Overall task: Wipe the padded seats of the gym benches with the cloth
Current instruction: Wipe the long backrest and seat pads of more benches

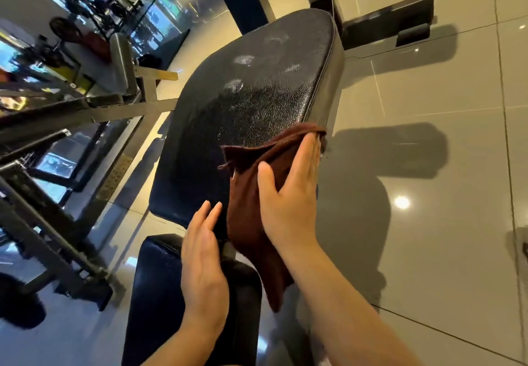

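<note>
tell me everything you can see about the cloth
The cloth is dark reddish-brown, soft and towel-like, crumpled rather than folded. It lies on the right edge of the long black bench pad, its lower part hanging down past the pad's near end. The right hand presses it flat with straight fingers. The left hand is just beside it; contact cannot be told.

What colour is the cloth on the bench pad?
Dark reddish-brown cloth, plain, no pattern; head view.
</note>
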Demonstrator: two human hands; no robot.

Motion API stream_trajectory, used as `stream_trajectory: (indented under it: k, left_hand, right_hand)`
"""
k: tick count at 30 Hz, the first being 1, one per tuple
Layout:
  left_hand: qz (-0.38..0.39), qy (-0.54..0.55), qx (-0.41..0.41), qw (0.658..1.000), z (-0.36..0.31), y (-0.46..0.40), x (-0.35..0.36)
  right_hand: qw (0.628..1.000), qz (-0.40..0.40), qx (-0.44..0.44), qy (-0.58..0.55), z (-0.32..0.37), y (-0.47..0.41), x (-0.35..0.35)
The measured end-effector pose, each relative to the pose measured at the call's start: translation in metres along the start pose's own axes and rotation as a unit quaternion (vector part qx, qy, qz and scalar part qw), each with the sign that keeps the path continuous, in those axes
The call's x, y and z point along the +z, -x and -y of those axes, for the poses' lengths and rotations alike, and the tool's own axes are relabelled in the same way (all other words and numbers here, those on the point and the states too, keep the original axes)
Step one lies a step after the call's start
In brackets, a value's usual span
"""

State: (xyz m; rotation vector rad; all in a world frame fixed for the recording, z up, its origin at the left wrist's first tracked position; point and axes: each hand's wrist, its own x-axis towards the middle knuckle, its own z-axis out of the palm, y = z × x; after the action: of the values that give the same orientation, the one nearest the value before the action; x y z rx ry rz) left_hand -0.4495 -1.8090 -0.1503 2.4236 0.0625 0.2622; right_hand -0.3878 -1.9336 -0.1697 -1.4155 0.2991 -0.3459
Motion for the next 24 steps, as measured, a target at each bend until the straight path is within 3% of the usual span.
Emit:
stream_trajectory:
  k: [5,9,15,24]
  left_hand:
    - [-0.021,-0.066,0.013,0.998,-0.004,-0.004,0.005]
    - [-0.019,-0.157,0.031,0.987,-0.003,-0.005,0.006]
    - [-0.011,-0.174,0.03,0.984,0.002,-0.007,0.007]
    - [-0.011,-0.162,0.007,0.987,-0.008,-0.006,0.009]
  right_hand:
    - [0.999,-0.033,0.005,0.006,0.017,-0.094,-0.015]
    - [0.999,-0.015,-0.006,-0.029,0.004,-0.037,-0.009]
    - [0.999,0.005,-0.003,-0.035,-0.011,0.038,0.0]
    - [0.999,-0.042,-0.029,-0.014,0.007,-0.087,-0.012]
